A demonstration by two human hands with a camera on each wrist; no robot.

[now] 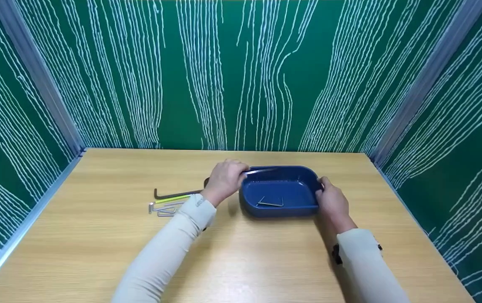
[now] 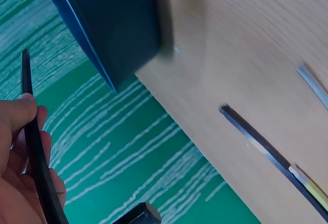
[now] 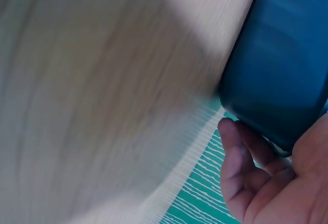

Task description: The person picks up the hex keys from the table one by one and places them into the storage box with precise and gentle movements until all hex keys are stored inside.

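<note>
My left hand holds a large dark hex key at the left rim of a blue plastic bin. The key's long arm reaches over the bin in the head view, and its bent end shows low in the left wrist view. My right hand grips the bin's right end, fingers at its outer wall. Inside the bin lie a few small hex keys. On the table left of the bin are a black hex key, a yellow-green hex key and several silver hex keys.
The wooden table meets a green wall with white wavy lines at the back and sides. Grey posts stand in the rear corners. My left forearm sleeve passes close to the loose hex keys.
</note>
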